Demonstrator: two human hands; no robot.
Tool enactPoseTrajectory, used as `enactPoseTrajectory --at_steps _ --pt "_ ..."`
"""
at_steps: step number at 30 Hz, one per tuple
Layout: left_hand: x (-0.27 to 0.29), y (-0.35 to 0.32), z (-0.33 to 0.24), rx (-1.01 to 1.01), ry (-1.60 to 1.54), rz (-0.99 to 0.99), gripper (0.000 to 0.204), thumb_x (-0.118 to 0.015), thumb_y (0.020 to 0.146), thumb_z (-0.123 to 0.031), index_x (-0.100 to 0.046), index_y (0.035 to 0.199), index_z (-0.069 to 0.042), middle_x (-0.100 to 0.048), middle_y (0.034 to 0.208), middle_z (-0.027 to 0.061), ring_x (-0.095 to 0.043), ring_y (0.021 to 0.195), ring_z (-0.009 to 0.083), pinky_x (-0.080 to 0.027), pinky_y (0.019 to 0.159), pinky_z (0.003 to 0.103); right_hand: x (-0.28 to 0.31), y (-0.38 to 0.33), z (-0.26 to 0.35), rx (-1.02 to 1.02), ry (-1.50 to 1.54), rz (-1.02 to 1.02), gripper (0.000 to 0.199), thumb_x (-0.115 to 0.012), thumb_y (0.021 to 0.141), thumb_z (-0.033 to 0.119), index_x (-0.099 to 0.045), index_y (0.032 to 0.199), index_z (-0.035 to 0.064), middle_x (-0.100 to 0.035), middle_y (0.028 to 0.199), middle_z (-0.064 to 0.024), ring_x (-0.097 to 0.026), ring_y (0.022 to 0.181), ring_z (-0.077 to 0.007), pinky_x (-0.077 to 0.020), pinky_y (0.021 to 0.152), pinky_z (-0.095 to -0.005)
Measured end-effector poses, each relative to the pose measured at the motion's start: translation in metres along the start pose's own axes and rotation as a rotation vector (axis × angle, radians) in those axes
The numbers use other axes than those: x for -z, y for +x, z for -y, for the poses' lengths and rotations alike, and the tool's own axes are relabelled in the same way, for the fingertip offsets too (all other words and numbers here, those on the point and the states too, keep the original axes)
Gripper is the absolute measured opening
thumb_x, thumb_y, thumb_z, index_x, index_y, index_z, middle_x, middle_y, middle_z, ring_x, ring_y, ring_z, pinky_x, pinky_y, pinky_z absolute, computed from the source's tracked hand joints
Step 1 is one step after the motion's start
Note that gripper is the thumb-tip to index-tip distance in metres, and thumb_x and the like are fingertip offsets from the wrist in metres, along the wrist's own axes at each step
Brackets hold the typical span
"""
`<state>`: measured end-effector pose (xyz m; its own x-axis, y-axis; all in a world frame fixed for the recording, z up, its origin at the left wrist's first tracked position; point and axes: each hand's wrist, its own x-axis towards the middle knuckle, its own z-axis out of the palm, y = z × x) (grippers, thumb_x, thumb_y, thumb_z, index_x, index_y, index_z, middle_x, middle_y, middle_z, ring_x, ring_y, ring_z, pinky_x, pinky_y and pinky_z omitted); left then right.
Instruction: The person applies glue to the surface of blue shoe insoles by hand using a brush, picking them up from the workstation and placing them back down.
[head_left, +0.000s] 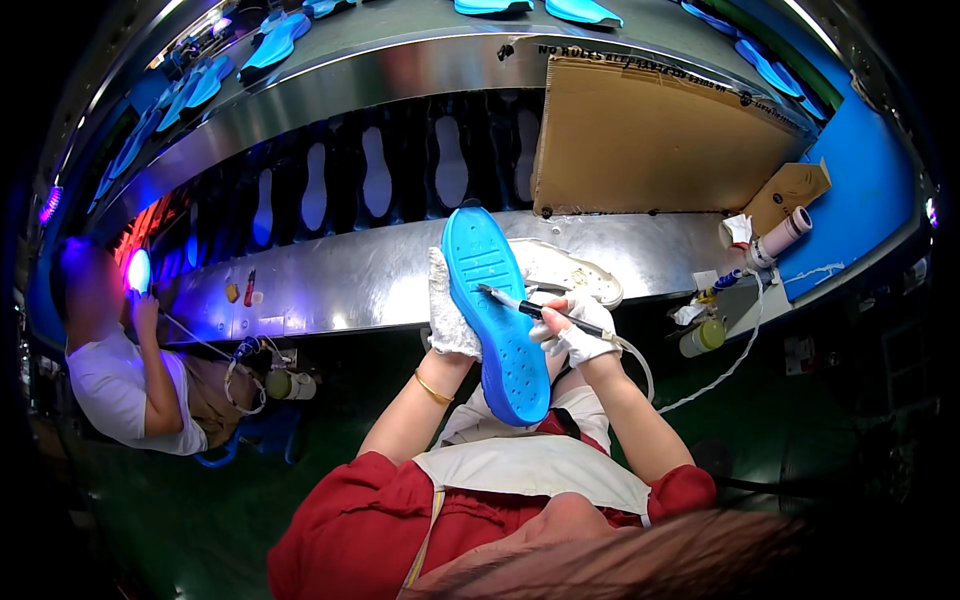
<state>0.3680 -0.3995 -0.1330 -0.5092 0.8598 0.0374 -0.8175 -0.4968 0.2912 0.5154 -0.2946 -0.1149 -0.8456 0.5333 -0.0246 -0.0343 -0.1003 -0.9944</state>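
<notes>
Left hand point(453, 318) grips a blue sole point(503, 340) edgewise; right hand point(580, 335) pinches a slanted brush point(528, 308).

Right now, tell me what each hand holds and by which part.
The left hand holds the blue sole along its left side; the right hand holds the brush-like tool by its dark handle.

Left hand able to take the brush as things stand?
Probably not: the left hand supports the blue sole, which lies between it and the brush, and the right hand grips the handle.
</notes>
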Motion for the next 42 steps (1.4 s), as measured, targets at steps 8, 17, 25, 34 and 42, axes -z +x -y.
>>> enactPoseTrajectory --at_steps 8,17,25,34,42 --pt "0.007 0.005 0.0 0.013 -0.022 -0.026 0.079 -0.034 0.086 -0.069 -0.041 0.133 -0.006 -0.051 0.124 0.0171 -0.053 0.109 0.0305 -0.045 0.095 0.045 0.007 0.01 -0.009 0.024 0.147 -0.07 0.02 -0.058 0.089 0.018 -0.061 0.101 0.0016 -0.063 0.097 -0.006 -0.058 0.086 -0.0118 -0.0465 0.07 -0.023" --pt "0.009 0.0 -0.001 0.029 0.019 -0.046 0.079 -0.034 0.086 -0.069 -0.04 0.135 -0.007 -0.05 0.126 0.0174 -0.053 0.11 0.0319 -0.045 0.095 0.045 0.01 0.007 -0.001 0.372 -0.276 0.156 0.024 -0.07 0.074 -0.008 -0.06 0.093 0.0026 -0.064 0.089 -0.0075 -0.062 0.085 -0.0149 -0.0497 0.078 -0.0273" --pt "0.009 -0.004 0.002 0.104 -0.048 0.01 0.083 -0.033 0.084 -0.072 -0.037 0.137 -0.008 -0.047 0.13 0.0193 -0.052 0.111 0.0339 -0.046 0.093 0.049 0.022 0.021 -0.012 -0.024 0.557 -0.049 0.022 -0.067 0.077 0.001 -0.06 0.097 0.0048 -0.062 0.096 -0.0079 -0.059 0.09 -0.0188 -0.0459 0.086 -0.0304" --pt "0.009 -0.008 0.007 0.102 -0.07 0.03 0.082 -0.033 0.084 -0.072 -0.038 0.135 -0.008 -0.049 0.127 0.0181 -0.052 0.111 0.0319 -0.047 0.092 0.047 0.007 0.02 -0.004 0.047 0.438 -0.032 0.018 -0.065 0.082 0.0 -0.058 0.099 0.002 -0.061 0.096 -0.0069 -0.059 0.088 -0.0142 -0.0466 0.08 -0.0247" --pt "0.005 -0.013 0.017 -0.001 -0.04 0.121 0.07 -0.03 0.091 -0.062 -0.036 0.138 -0.011 -0.047 0.131 0.0113 -0.05 0.115 0.0244 -0.043 0.099 0.038 -0.01 0.031 0.012 0.329 0.249 -0.049 0.016 -0.065 0.081 0.0 -0.055 0.093 0.0028 -0.058 0.086 -0.0035 -0.055 0.076 -0.0089 -0.0446 0.071 -0.0219"
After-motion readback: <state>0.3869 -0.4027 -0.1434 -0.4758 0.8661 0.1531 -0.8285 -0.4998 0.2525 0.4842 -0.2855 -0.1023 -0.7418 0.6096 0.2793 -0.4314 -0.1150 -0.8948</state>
